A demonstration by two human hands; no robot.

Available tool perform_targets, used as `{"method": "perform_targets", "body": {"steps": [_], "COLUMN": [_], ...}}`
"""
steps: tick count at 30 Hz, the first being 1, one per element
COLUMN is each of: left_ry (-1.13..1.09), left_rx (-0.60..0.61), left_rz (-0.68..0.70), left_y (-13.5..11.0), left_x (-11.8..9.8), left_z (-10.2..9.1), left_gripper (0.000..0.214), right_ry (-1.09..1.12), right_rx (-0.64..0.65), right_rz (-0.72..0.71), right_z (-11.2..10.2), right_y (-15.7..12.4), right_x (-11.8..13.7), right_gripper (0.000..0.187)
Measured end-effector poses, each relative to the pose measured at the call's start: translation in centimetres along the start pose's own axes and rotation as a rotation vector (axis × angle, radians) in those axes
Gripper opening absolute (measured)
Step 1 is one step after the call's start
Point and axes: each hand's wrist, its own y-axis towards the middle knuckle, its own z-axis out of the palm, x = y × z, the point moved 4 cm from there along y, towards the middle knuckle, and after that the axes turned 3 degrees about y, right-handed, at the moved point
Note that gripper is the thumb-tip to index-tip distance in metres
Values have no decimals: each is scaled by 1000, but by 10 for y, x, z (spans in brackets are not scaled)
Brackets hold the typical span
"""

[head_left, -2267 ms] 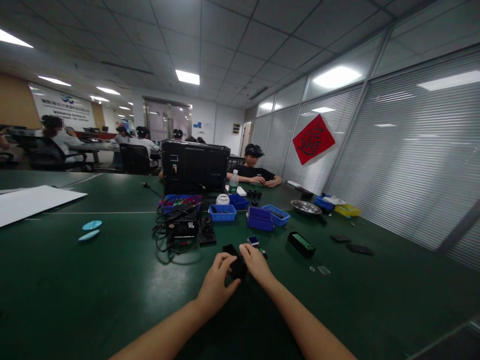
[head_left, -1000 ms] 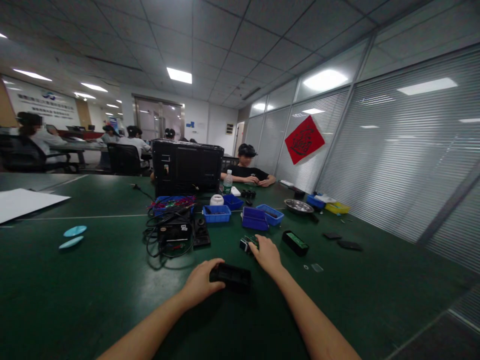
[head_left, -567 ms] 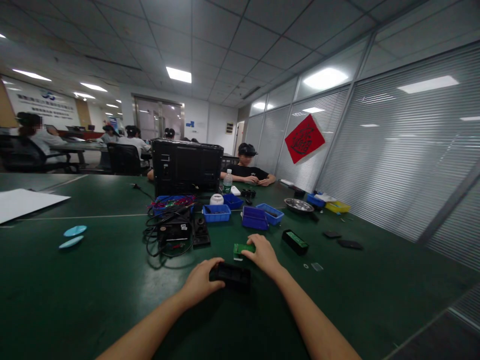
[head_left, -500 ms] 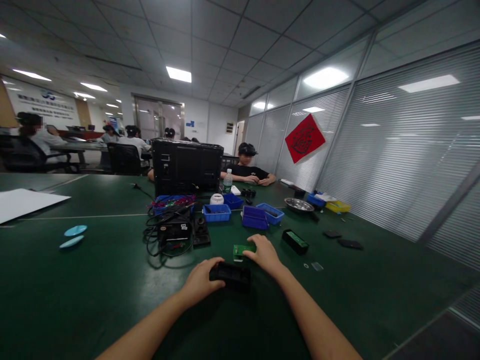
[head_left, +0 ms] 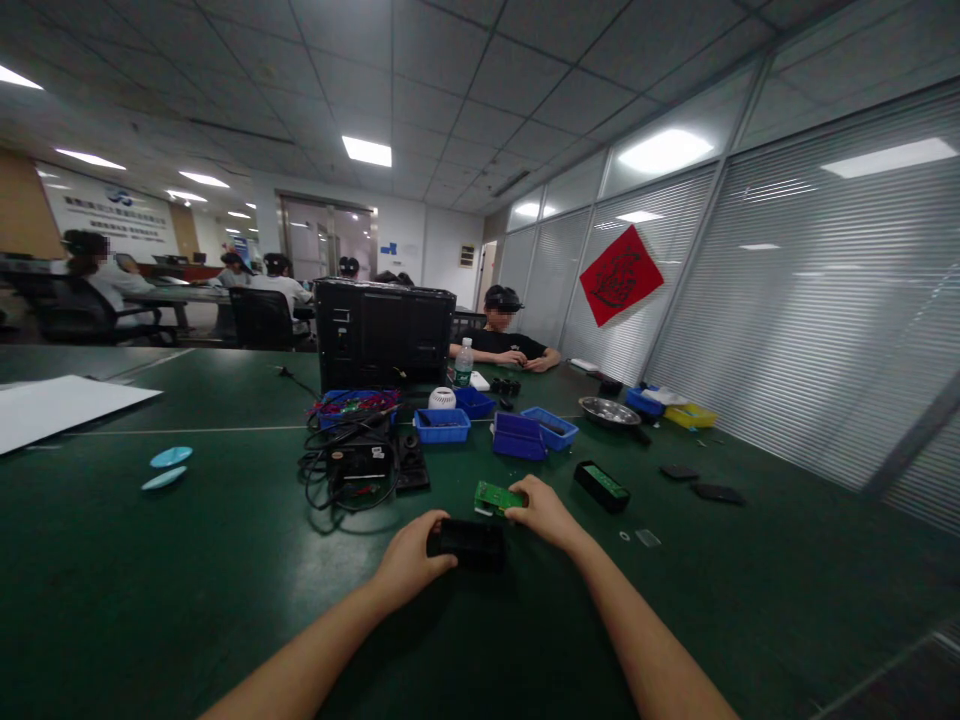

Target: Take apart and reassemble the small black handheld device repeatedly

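Observation:
My left hand (head_left: 411, 557) grips the left end of a black open-topped plastic case (head_left: 474, 546), thumb in front and fingers behind. Between the fingers and thumb of my right hand (head_left: 545, 511) is the right end of a green circuit board (head_left: 491, 496), held just behind the case. The board is apart from my left hand and slightly tilted, with a pale part under its left end. Farther right, a second black case (head_left: 602, 487) has a green board lying inside it.
Tangled black cables (head_left: 330, 468) and a black device lie left of centre. Blue bins (head_left: 442, 426), a baseball (head_left: 442, 398) and a bottle (head_left: 463, 362) stand behind. A large black monitor-like panel (head_left: 386, 335) blocks the far side; a person (head_left: 504, 345) sits beyond. A metal bowl (head_left: 609, 411) is right.
The circuit board in my right hand has tilted, with more of its face and thickness showing. My left hand still holds the black case. The whole view has shifted slightly.

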Motion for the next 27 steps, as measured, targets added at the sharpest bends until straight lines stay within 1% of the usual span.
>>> {"method": "perform_targets", "body": {"steps": [2, 4, 6, 7, 8, 9, 11, 14, 19, 23, 27], "left_ry": [3, 2, 0, 1, 0, -1, 0, -3, 9, 34, 48], "left_rx": [-6, -19, -31, -35, -35, -31, -24, -32, -28, -2, -3], "left_rz": [2, 2, -2, -6, -10, -11, -8, 3, 10, -4, -10], "left_y": [0, 0, -1, -1, -1, -1, -1, 0, 0, -1, -1], "left_x": [-1, -2, -3, -3, -4, -4, -4, -3, 0, -3, -3], "left_z": [0, -1, -2, -2, -2, -2, -2, -1, 1, -2, -2], "left_gripper": [51, 51, 50, 50, 49, 48, 46, 47, 47, 48, 49], "right_ry": [89, 290, 535, 604, 624, 604, 505, 349, 196, 148, 117], "right_rx": [-76, -83, -2, 59, 110, 156, 209, 223, 214, 219, 236], "right_rz": [37, 42, -21, -79, -136, -182, -245, -259, -205, -222, -225], "right_z": [-4, -10, -16, -18, -19, -20, -18, -13, -10, -12, -9], "right_y": [0, -2, -6, -9, -13, -16, -21, -24, -24, -25, -25], "right_x": [5, 13, 26, 35, 43, 50, 62, 70, 70, 70, 70], "right_gripper": [32, 34, 37, 37, 36, 36, 35, 35, 35, 33, 32]}}
